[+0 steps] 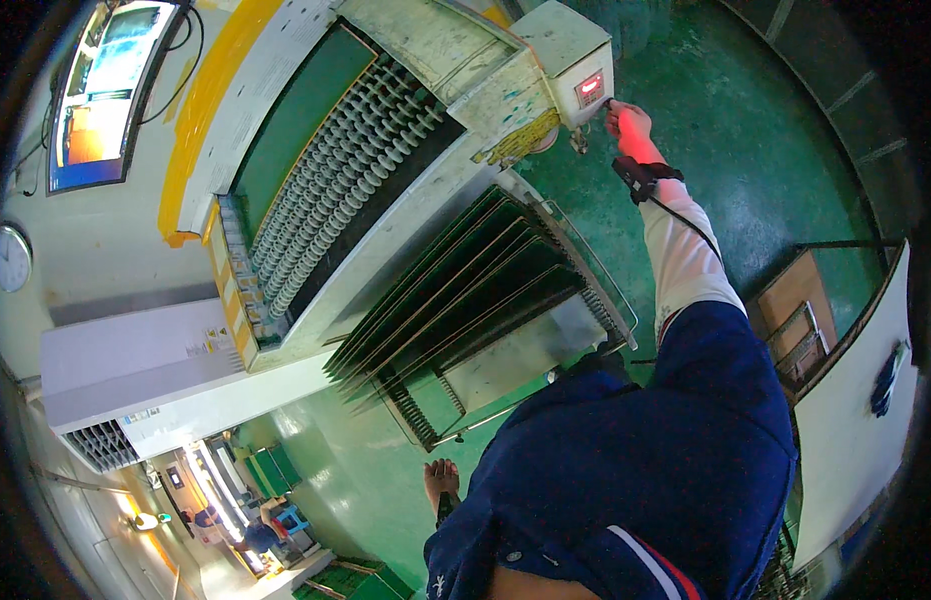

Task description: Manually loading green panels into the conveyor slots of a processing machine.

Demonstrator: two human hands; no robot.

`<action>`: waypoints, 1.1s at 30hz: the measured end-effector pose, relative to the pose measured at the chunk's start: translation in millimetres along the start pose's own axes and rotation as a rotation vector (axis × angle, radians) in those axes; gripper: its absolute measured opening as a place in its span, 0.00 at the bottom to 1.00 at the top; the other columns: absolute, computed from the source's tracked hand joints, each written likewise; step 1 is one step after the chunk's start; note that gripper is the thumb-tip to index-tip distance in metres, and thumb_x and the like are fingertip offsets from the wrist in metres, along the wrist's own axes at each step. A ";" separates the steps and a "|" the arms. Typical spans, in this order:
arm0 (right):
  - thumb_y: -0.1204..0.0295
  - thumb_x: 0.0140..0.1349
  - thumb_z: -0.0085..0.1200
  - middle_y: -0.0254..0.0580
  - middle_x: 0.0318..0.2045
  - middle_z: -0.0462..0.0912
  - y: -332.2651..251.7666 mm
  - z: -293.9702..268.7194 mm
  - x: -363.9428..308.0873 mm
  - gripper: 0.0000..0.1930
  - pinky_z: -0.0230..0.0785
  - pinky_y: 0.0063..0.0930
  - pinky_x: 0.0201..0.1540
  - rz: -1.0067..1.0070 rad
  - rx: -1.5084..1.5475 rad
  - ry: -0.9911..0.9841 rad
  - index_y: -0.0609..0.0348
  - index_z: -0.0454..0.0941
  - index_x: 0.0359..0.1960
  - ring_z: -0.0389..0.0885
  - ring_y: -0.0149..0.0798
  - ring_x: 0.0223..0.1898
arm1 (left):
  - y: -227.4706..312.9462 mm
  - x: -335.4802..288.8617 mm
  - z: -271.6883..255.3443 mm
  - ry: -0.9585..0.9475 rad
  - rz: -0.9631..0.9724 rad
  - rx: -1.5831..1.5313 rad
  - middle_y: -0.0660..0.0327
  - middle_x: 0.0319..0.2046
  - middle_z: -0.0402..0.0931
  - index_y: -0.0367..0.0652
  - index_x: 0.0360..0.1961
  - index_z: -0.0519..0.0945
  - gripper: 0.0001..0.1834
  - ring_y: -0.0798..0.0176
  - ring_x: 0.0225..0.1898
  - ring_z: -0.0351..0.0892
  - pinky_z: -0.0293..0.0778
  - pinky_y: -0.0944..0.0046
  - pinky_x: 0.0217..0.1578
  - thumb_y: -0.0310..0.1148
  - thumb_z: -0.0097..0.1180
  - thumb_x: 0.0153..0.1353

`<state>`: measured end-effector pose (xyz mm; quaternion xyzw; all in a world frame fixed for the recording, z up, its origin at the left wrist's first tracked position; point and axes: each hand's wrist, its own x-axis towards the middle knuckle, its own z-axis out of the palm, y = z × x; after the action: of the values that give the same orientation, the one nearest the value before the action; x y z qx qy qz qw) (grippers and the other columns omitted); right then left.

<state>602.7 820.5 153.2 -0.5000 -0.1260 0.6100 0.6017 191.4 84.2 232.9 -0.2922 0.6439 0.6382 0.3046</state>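
Right hand (pixel 628 126) stretched way out, arm straight (black strap on the wrist), fingertips at the control box (pixel 575 60); left hand (pixel 441 478) hangs low, well away from that box.

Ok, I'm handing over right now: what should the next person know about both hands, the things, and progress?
Right hand: raised, fingertips at the small white control box with a red display; black wrist strap on.
Left hand: hanging low by the body; grip unclear.
Things: wire rack of dark green flat panels below the grey roller conveyor.
Done: panels stand in the rack.
Left: no panel is in hand; none visible on the rollers.
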 end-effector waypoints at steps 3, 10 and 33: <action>0.73 0.53 0.57 0.31 0.22 0.72 0.7 -1.0 -0.1 0.09 0.66 0.21 0.21 0.009 0.035 -0.051 0.61 0.72 0.34 0.69 0.25 0.19 | 1.7 0.4 -2.3 -0.041 -0.015 -0.009 0.59 0.36 0.68 0.42 0.37 0.66 0.17 0.55 0.33 0.68 0.67 0.56 0.31 0.47 0.41 0.63; 0.73 0.53 0.56 0.31 0.21 0.72 -1.5 2.4 -4.1 0.08 0.64 0.21 0.21 0.011 0.045 -0.028 0.61 0.72 0.33 0.68 0.25 0.19 | 0.6 -3.9 7.6 0.028 -0.025 -0.033 0.59 0.35 0.69 0.41 0.37 0.66 0.17 0.56 0.32 0.68 0.67 0.57 0.33 0.46 0.43 0.62; 0.71 0.54 0.56 0.31 0.22 0.73 -3.1 5.1 -7.8 0.09 0.65 0.22 0.24 0.021 -0.018 0.006 0.61 0.72 0.34 0.69 0.26 0.20 | 0.8 -1.4 5.6 0.011 -0.051 -0.053 0.59 0.32 0.68 0.40 0.35 0.66 0.17 0.56 0.31 0.69 0.69 0.57 0.30 0.46 0.42 0.63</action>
<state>598.9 816.9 161.5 -0.5082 -0.1244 0.6138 0.5912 191.9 89.7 234.4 -0.3201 0.6209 0.6453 0.3092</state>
